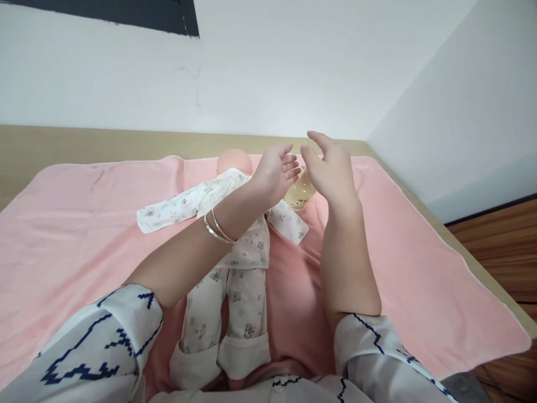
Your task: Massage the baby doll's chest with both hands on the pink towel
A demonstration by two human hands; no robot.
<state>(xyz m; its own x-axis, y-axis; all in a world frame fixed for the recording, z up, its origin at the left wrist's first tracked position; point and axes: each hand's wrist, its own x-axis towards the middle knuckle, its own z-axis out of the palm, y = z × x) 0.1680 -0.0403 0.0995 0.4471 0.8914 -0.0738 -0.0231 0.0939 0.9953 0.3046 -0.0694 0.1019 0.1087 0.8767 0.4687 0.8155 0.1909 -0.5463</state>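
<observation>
My left hand (279, 173) is raised over the chest of a baby doll, its palm turned to the right and its fingers slightly curled, with nothing visible in it. To its right, my right hand (329, 165) is lifted with thumb and index finger apart; its other fingers are mostly hidden. Between and behind the two hands stands a rounded clear bottle (300, 193) of pale yellow liquid, its top largely covered from view. The doll's bald head (234, 161) faces the wall. It wears a white printed top (254, 246) and matching trousers (243, 308) with folded cuffs.
A pink blanket (419, 268) lies under the doll and covers most of the wooden table (104, 144). White walls (272, 73) close off the back and right. Wood-grain furniture (499, 246) stands past the table's right edge.
</observation>
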